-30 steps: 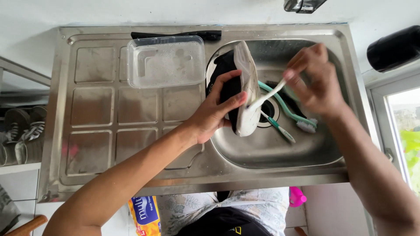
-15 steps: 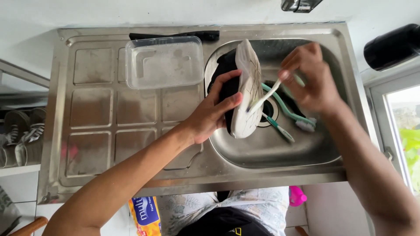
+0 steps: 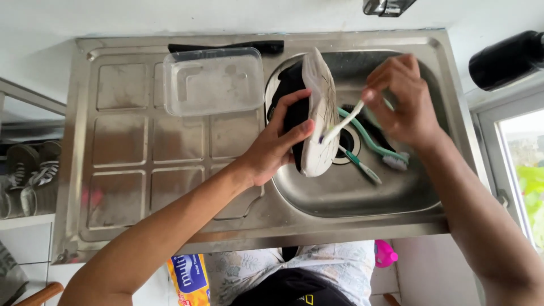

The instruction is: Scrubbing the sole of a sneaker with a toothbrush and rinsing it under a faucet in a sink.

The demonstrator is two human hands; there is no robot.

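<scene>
My left hand (image 3: 276, 143) grips a black shoe with a white sole (image 3: 318, 113), held on its side over the steel sink basin (image 3: 362, 198). The sole faces right. My right hand (image 3: 403, 102) pinches a white toothbrush (image 3: 343, 122) whose head touches the sole near its lower half. Two more brushes lie in the basin: a teal-handled one (image 3: 374, 144) and a smaller one (image 3: 360, 163) near the drain.
A clear plastic container (image 3: 212, 80) sits on the draining board (image 3: 124, 153), with a black strip (image 3: 226, 47) behind it. A black bottle (image 3: 507, 59) stands at the right. Shoes (image 3: 31, 170) rest on a shelf at the left.
The shoe has shifted slightly up and back in the basin, and my right hand has moved the toothbrush along the sole.
</scene>
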